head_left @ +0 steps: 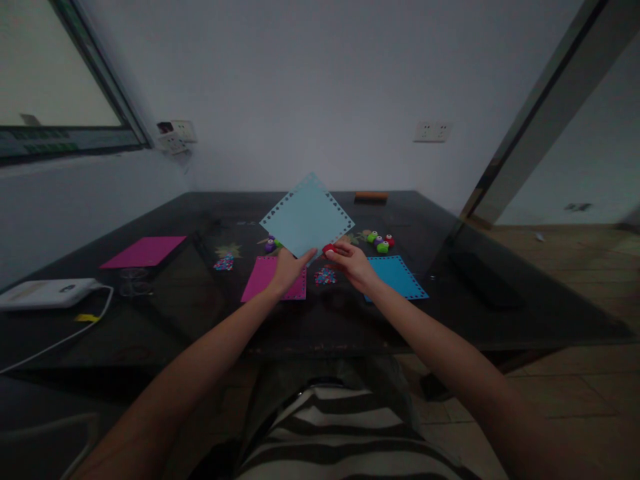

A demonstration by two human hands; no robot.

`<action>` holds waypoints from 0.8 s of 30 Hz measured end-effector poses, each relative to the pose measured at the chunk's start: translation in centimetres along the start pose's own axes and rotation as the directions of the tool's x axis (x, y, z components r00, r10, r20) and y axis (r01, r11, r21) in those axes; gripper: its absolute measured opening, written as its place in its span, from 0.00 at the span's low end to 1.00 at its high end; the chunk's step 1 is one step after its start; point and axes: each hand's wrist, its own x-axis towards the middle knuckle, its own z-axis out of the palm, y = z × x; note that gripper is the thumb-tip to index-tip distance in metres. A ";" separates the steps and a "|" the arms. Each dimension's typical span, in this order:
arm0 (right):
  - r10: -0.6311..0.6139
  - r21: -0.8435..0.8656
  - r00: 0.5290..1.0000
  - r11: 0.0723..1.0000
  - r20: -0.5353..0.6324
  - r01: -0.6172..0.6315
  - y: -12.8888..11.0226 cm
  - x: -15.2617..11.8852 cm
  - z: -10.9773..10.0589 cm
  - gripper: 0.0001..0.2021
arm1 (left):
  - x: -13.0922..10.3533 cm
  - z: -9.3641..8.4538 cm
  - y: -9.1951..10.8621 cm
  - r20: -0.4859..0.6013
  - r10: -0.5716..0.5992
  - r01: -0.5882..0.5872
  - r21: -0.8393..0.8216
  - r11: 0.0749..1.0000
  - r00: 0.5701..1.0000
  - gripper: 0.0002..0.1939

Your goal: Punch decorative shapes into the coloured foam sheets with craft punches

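Note:
My left hand pinches the bottom corner of a light blue sheet of paper, held up tilted like a diamond above the table. Rows of small punched holes run along its edges. In my right hand, closed, is a small red craft punch, at the sheet's lower right edge. Whether the paper sits inside the punch cannot be made out. Below lies a pile of colourful paper bits. A pink sheet and a blue sheet, both with punched edges, lie left and right of it.
Several green, purple and red punches stand behind the blue sheet. More paper bits lie left. Farther left are a plain pink sheet and a white power bank with a cable. A brown roll lies by the wall.

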 end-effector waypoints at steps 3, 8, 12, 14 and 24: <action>-0.021 0.003 0.999 1.000 -0.047 0.022 0.3 0.1 0.1 0.17 | 0.0 0.0 -0.2 0.036 0.033 -0.036 0.113 0.993 0.999 0.19; -0.063 0.037 0.996 0.997 -0.062 0.065 0.6 0.3 0.2 0.16 | 0.3 0.0 -1.0 0.069 0.106 -0.117 0.178 0.977 0.992 0.20; -0.084 0.010 0.994 0.996 -0.064 0.085 0.6 0.3 0.1 0.16 | 0.6 0.0 -1.7 0.077 0.121 -0.134 0.197 0.971 0.990 0.21; -0.096 -0.007 0.993 0.995 -0.063 0.095 0.6 0.4 0.0 0.15 | 0.7 0.0 -1.8 0.082 0.127 -0.140 0.194 0.971 0.989 0.22; -0.097 -0.009 0.994 0.995 -0.051 0.097 0.5 0.4 0.0 0.14 | 0.7 0.0 -1.7 0.092 0.137 -0.152 0.176 0.973 0.986 0.25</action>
